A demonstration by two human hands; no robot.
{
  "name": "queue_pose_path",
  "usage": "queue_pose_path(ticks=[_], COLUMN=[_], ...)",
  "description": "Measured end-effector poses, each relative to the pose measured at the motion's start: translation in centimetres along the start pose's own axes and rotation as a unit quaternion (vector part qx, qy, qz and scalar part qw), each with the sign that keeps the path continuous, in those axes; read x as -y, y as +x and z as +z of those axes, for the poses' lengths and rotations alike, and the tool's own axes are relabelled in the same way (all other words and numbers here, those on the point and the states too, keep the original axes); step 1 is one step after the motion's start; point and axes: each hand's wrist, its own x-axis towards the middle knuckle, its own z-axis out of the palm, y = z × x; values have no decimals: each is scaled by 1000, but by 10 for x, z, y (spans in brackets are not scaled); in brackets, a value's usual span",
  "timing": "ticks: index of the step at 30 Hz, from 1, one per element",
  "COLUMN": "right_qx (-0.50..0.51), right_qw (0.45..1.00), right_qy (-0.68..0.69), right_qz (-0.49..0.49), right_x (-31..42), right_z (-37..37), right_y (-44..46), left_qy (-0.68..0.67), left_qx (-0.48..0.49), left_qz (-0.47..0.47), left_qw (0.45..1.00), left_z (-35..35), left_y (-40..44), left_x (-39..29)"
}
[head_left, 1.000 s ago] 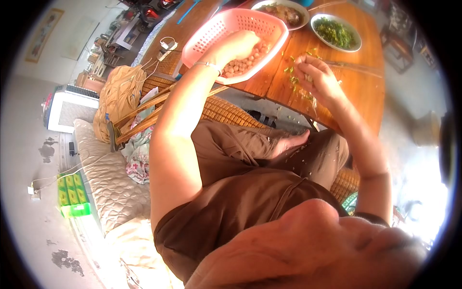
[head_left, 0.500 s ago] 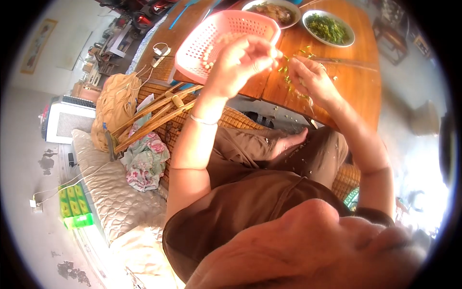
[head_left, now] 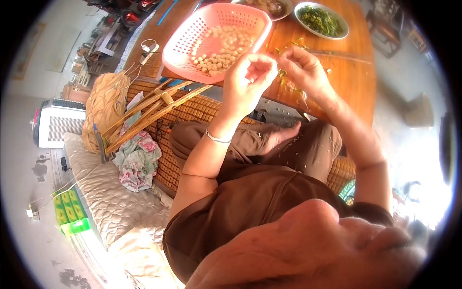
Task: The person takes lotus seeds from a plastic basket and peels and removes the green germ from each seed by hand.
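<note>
A pink perforated basket (head_left: 180,58) with many small round pale pieces (head_left: 211,62) stands on the wooden table (head_left: 349,72). In front of its right edge my left hand (head_left: 250,79) is raised, thumb and fingertips pinched together. Close beside it is my right hand (head_left: 305,70), its fingers curled and also closed. The fingertips of both hands nearly meet; whatever is between them is too small to make out. Green scraps (head_left: 281,74) lie on the table around my right hand. Behind it stands a white bowl of chopped greens (head_left: 320,20).
Another bowl (head_left: 269,7) with brown food is at the table's back edge. Left of the table are wooden crutches (head_left: 159,103), a tan bag (head_left: 103,108), a floral cloth (head_left: 137,161) and a white charger with cables (head_left: 150,46). A bare foot (head_left: 284,137) rests below the table edge.
My left hand has come out of the basket and moved right, to my right hand, its fingers now pinched. My right hand stays near its place. The view has shifted slightly.
</note>
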Motion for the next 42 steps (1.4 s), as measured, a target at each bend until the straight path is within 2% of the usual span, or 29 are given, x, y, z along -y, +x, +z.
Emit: queue_pose_path(ticks=[2,4,8,11,13,19,24,26,30,36,38,42], right_qx=[-20,0,30,23,22,22,-2,-34,-33,-16,-2,-9], right_qw=[997,998,998,998,999,1000,999,996,997,992,995,992], right_qy=[69,63,57,52,43,-7,-47,-75,-68,-109,-104,-125], right_qz=[-35,-17,9,-4,-12,-8,5,-37,-20,-58,3,-16], right_x=[4,4,7,8,5,3,3,-1,-6,0,6,-1], right_z=[5,-1,-3,-1,0,0,4,7,7,7,7,8], right_y=[-2,-3,-4,-5,-3,-3,-4,-4,-4,-3,-5,-3], left_qy=[32,51,79,150,230,342,339,338,334,332,336,358], left_qx=[-1,-8,-21,-30,-49,-71,-85,-90,-97,-105,-111,-109], left_qz=[19,57,57,76,131,218,221,218,216,202,207,220], left_qw=[999,997,995,985,963,911,911,911,912,916,912,901], left_z=[1,1,1,1,1,1,5,5,5,2,1,-1], left_y=[0,0,-1,-1,0,3,1,0,-1,-3,-4,-6], left_x=[4,11,16,17,19,21,19,21,27,29,27,30])
